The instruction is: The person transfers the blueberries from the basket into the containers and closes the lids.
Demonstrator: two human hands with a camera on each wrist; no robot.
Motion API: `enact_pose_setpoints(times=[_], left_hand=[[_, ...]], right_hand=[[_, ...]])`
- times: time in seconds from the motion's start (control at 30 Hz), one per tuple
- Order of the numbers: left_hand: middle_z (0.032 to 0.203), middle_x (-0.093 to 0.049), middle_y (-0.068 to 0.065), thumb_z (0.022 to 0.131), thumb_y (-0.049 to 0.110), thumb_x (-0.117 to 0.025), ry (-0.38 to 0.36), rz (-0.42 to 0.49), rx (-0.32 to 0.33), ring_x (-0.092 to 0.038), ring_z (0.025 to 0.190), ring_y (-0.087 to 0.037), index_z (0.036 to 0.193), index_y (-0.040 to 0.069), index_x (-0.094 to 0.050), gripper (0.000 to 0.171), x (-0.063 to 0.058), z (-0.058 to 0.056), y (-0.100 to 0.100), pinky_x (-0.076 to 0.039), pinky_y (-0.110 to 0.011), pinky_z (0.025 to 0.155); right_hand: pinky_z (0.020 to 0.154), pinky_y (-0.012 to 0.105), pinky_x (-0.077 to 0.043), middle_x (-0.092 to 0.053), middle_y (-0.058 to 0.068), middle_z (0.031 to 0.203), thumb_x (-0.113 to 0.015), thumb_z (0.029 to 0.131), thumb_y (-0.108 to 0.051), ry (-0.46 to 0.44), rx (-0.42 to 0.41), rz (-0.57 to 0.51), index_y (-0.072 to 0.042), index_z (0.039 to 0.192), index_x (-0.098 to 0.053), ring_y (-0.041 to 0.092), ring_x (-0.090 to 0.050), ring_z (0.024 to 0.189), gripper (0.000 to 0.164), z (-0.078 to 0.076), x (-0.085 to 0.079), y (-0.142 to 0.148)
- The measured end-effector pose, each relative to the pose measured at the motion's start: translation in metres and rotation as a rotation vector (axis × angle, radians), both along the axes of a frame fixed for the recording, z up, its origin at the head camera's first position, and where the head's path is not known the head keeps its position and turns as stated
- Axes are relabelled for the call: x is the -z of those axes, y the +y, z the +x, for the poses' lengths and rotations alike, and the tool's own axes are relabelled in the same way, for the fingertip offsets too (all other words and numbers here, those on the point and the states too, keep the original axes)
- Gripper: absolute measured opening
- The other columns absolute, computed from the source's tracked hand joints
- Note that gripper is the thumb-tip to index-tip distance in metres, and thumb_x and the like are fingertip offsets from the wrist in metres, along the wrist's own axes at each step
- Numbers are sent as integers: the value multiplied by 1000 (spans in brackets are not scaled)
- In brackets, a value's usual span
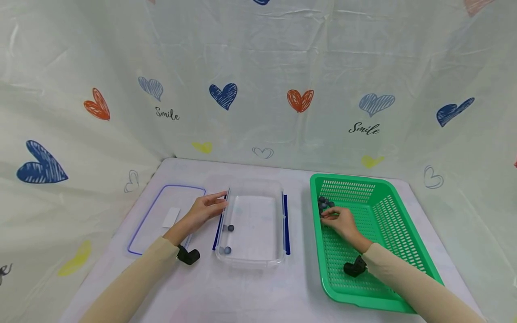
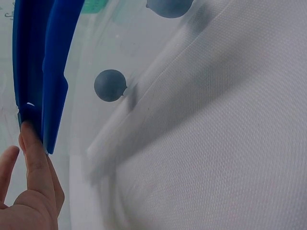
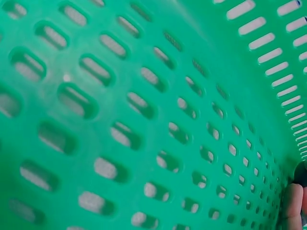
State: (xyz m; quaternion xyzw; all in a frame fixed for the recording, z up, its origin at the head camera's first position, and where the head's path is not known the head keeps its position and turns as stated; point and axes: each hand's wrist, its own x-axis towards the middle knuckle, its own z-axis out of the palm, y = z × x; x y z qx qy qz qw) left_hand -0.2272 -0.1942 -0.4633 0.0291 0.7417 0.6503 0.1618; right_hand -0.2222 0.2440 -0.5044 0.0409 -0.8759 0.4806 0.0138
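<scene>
A clear plastic container (image 1: 258, 262) with blue side latches (image 1: 286, 224) stands mid-table. Two blueberries (image 1: 231, 228) lie inside it near its left wall; the left wrist view shows blueberries (image 2: 110, 86) through the clear side. My left hand (image 1: 203, 211) rests its extended fingers on the left rim, beside the blue latch (image 2: 53, 86). Inside a green basket (image 1: 329, 273), my right hand (image 1: 341, 222) pinches a blueberry (image 3: 301, 173) by the left wall, its fingertips partly hidden. Several more blueberries (image 1: 324, 204) cluster just beyond those fingers.
A clear lid (image 1: 151, 213) with a blue-purple edge lies left of the container, a white rectangle (image 1: 171, 217) on it. The basket's raised walls surround my right hand. A heart-printed sheet (image 1: 258, 54) hangs behind the table.
</scene>
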Motion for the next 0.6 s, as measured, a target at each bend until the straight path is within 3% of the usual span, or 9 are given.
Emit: enact_pose_setpoints(times=[0.17,0.43,0.6], left_hand=[[118,-53,-14,86,25,-66,-11,11,-19,-52,112,-29,137,14,-45,57,11,-6,-2,-47,-27,89],[118,-53,-14,83,29,-69,-1,3,-26,-55,106,-21,136,16,-46,59,11,-5,-1,-47,-27,89],[119,-52,-14,84,27,-68,-1,15,-29,-56,104,-18,136,16,-46,58,11,-4,-1,-47,-26,88]], right_hand=[[60,26,-54,-65,17,86,-73,76,-4,-14,-19,-11,5,91,-67,16,-65,70,18,1,-3,3],[61,30,-55,-65,21,92,-75,76,-8,-26,-17,-80,6,91,-66,21,-65,72,23,1,-11,9],[63,34,-55,-65,19,93,-75,77,-10,-19,-5,-79,5,91,-67,16,-65,71,23,3,-21,11]])
